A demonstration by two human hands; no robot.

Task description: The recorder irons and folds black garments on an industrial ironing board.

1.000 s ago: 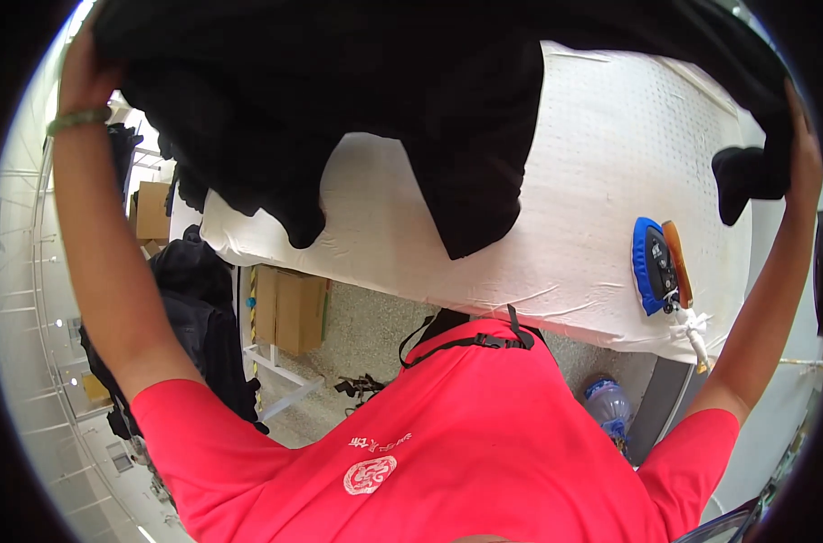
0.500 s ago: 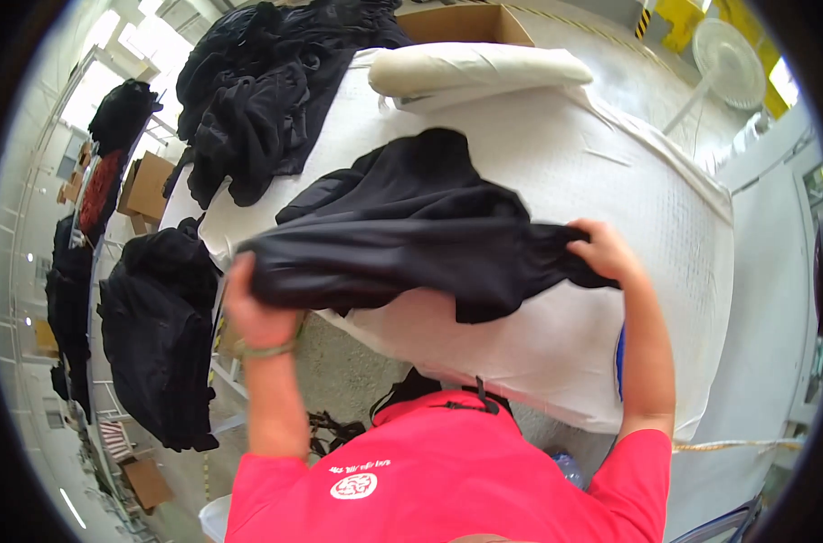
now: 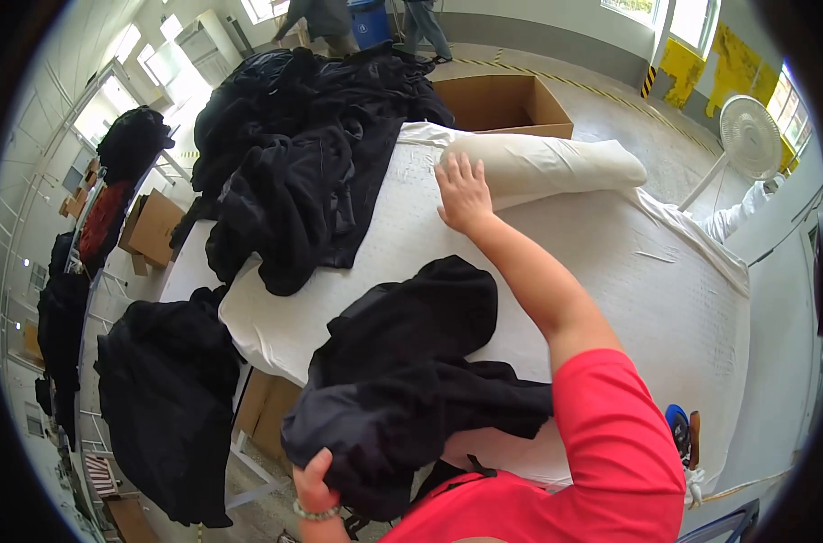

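A black garment (image 3: 411, 344) lies crumpled over the near edge of the white-covered table (image 3: 610, 299), its lower part drooping toward me. At that drooping part, my left hand (image 3: 316, 484) grips the cloth, thumb on top and the other fingers hidden beneath it. My right arm reaches across the table. Its hand (image 3: 464, 190) is open, fingers apart, at the left end of a cream cloth-covered roll (image 3: 556, 165); whether it presses on the roll or the table I cannot tell.
A large heap of black garments (image 3: 312, 145) covers the table's far left. More black cloth (image 3: 167, 398) hangs at left. An open cardboard box (image 3: 502, 101) stands behind the roll, a white fan (image 3: 749, 136) at far right. A blue item with a brown handle (image 3: 694, 439) lies near right.
My right hand has let go of the garment and moved far across to the roll. My left hand has come lower and nearer with the garment, which now sags. The view has tilted up.
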